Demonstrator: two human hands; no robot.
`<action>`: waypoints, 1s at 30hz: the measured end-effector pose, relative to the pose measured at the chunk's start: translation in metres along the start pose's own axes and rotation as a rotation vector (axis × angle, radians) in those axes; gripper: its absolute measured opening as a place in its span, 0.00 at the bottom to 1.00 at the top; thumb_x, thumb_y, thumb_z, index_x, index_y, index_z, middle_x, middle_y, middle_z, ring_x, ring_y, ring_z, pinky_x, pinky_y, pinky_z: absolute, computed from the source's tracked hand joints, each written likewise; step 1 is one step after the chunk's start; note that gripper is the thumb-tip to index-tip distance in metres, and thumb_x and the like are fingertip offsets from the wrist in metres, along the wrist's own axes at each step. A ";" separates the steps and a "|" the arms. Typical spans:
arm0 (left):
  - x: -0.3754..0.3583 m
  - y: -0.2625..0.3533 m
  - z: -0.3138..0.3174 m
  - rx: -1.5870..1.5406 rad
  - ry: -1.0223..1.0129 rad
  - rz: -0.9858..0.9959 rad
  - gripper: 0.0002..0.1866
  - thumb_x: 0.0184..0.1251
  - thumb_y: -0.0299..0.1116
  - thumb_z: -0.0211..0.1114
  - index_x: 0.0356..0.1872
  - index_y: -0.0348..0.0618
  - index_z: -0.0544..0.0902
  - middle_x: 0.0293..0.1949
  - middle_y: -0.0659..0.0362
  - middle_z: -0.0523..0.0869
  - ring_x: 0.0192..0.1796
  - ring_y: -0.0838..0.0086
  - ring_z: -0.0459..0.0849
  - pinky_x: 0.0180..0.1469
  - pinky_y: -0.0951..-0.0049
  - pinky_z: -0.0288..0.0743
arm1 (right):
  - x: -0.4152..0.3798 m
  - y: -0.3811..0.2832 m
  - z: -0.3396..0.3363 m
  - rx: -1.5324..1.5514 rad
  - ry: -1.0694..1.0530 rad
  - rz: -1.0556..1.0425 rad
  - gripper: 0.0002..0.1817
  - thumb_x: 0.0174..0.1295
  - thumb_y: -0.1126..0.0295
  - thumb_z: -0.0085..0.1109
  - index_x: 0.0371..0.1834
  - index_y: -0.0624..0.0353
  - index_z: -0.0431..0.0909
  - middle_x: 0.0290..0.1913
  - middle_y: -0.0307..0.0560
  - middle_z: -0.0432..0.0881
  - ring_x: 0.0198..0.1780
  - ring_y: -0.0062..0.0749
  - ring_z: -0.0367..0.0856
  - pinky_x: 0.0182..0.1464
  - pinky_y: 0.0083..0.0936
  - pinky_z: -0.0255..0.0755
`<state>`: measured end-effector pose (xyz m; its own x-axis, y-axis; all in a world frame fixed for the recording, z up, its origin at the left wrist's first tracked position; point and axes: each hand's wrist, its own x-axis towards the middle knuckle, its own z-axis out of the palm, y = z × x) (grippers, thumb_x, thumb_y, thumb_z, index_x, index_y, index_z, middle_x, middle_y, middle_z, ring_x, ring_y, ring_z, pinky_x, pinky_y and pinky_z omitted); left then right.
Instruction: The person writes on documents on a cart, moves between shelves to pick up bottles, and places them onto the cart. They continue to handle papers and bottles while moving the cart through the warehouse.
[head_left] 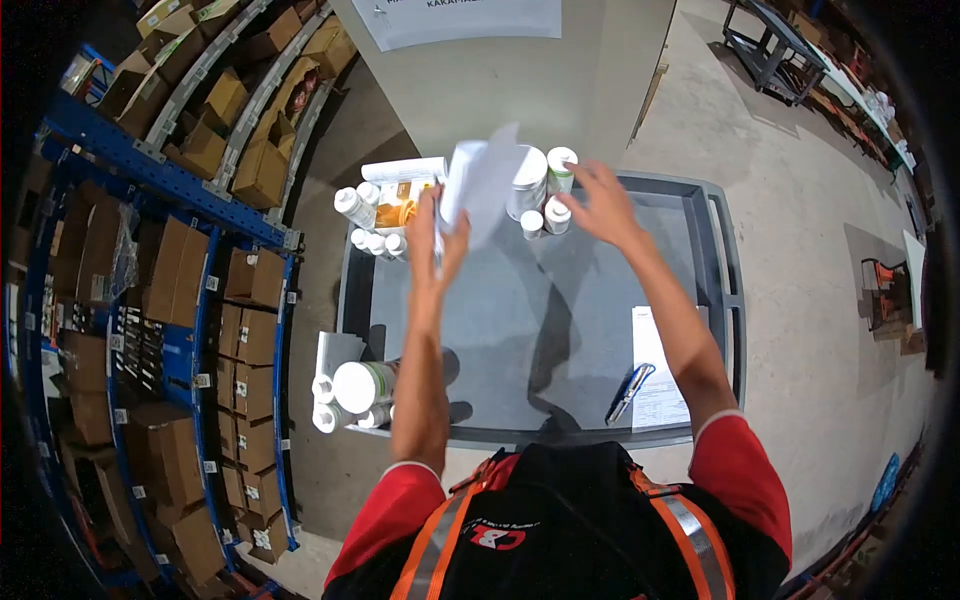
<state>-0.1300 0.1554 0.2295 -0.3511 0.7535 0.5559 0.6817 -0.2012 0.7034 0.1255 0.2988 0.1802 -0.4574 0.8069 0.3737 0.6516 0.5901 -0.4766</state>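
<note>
My left hand (440,240) holds white papers (485,185), blurred by motion, above the far side of the grey cart top (480,340). My right hand (600,205) has its fingers apart beside a group of white bottles (557,215); a fingertip overlaps the green-banded bottle (562,168), and contact is unclear. A larger white tub (528,185) stands among them, partly behind the papers. Left of my left hand are more white bottles (355,207) and an orange-and-white pack (397,205).
A large white tub (362,387) with smaller bottles stands at the near left corner. A blue cutter (630,393) lies on a printed sheet (655,345) at the right. Shelves with cardboard boxes (258,335) line the left; a grey panel (510,90) rises beyond the cart.
</note>
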 end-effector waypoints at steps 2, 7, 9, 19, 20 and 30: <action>0.053 -0.017 -0.008 -0.009 -0.123 0.056 0.19 0.62 0.24 0.70 0.54 0.42 0.78 0.38 0.46 0.90 0.41 0.52 0.92 0.46 0.61 0.82 | 0.038 0.002 0.063 -0.368 0.036 -0.122 0.37 0.68 0.37 0.60 0.76 0.41 0.74 0.73 0.56 0.73 0.75 0.55 0.70 0.75 0.67 0.56; 0.146 -0.052 0.015 0.330 -0.399 0.373 0.21 0.56 0.25 0.68 0.53 0.48 0.79 0.39 0.45 0.88 0.43 0.42 0.87 0.45 0.51 0.80 | 0.079 -0.008 0.118 -0.416 -0.030 0.019 0.40 0.65 0.31 0.57 0.77 0.35 0.73 0.77 0.55 0.68 0.78 0.50 0.64 0.73 0.77 0.47; 0.159 -0.065 0.036 0.360 -0.504 0.412 0.23 0.55 0.25 0.67 0.55 0.50 0.78 0.39 0.47 0.87 0.44 0.44 0.86 0.43 0.48 0.77 | 0.066 -0.012 0.127 -0.347 0.001 0.058 0.40 0.63 0.31 0.59 0.75 0.36 0.75 0.75 0.55 0.69 0.77 0.49 0.65 0.72 0.75 0.47; 0.139 -0.149 0.163 0.153 -0.840 0.266 0.22 0.62 0.22 0.64 0.58 0.45 0.75 0.43 0.38 0.88 0.49 0.39 0.86 0.50 0.48 0.78 | 0.020 0.000 0.136 -0.227 0.249 -0.042 0.42 0.56 0.36 0.69 0.76 0.37 0.75 0.75 0.59 0.68 0.74 0.52 0.67 0.71 0.74 0.46; 0.137 -0.156 0.175 0.128 -0.883 0.248 0.22 0.62 0.22 0.64 0.59 0.44 0.75 0.45 0.38 0.88 0.49 0.39 0.86 0.51 0.48 0.78 | 0.019 0.000 0.136 -0.223 0.257 -0.047 0.43 0.56 0.36 0.70 0.75 0.37 0.76 0.75 0.59 0.67 0.74 0.52 0.67 0.71 0.75 0.46; 0.114 -0.165 0.157 -0.095 -0.642 0.087 0.24 0.58 0.26 0.73 0.57 0.44 0.77 0.47 0.47 0.90 0.55 0.46 0.85 0.59 0.51 0.76 | 0.017 0.006 0.135 -0.208 0.263 -0.055 0.41 0.58 0.35 0.67 0.74 0.40 0.77 0.74 0.60 0.69 0.75 0.52 0.66 0.71 0.77 0.44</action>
<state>-0.1821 0.3723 0.1070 0.1756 0.9499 0.2586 0.6202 -0.3107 0.7203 0.0395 0.3194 0.0763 -0.3415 0.7236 0.5999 0.7521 0.5932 -0.2873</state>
